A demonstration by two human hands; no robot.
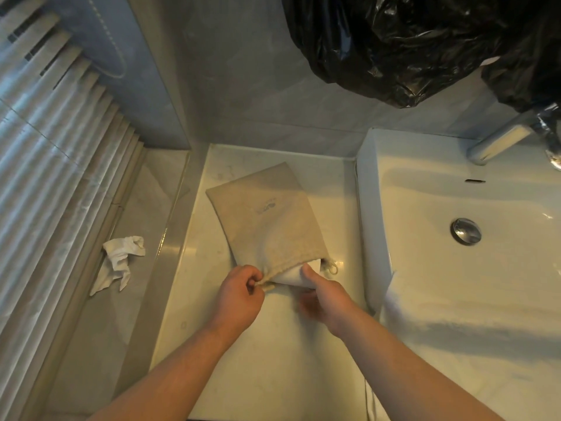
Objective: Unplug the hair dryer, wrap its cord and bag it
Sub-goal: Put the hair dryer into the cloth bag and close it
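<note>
A beige cloth drawstring bag (267,214) lies on the white counter (243,344), its mouth towards me. A white hair dryer (293,276) sticks partly out of the mouth; the rest is hidden inside the bag. My left hand (239,294) pinches the left edge of the bag's mouth. My right hand (324,294) holds the dryer's exposed end, thumb on top and fingers blurred underneath. A loop of drawstring (332,267) shows at the right of the mouth. The cord is out of sight.
A white sink (455,268) with a metal drain (466,230) and a chrome tap (501,138) fills the right. A black plastic bag (409,44) hangs above. A crumpled white cloth (120,259) lies on the floor at the left, beside slatted blinds (45,147).
</note>
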